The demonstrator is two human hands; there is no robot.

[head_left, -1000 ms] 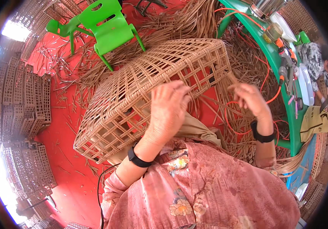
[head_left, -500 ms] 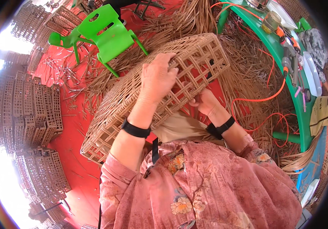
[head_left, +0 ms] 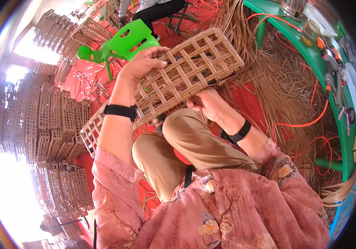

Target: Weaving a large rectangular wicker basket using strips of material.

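Rattan lattice basket [head_left: 178,79] lies tilted across the seated person's knee [head_left: 186,137], above the red floor [head_left: 82,79]. Left hand [head_left: 142,64] grips the upper wall, fingers [head_left: 161,50] curled over the rim. Right hand [head_left: 209,106] supports the underside, fingers hooked into the weave. Judged light and stiff, slightly springy; take hold at rim or lattice bars. Green chair [head_left: 124,43] stands behind.

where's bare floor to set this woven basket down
Barest patch: red floor right of the basket, between the loose cane strands and orange cable. Crowded: stacked baskets at left, green chair ahead, green table at right.
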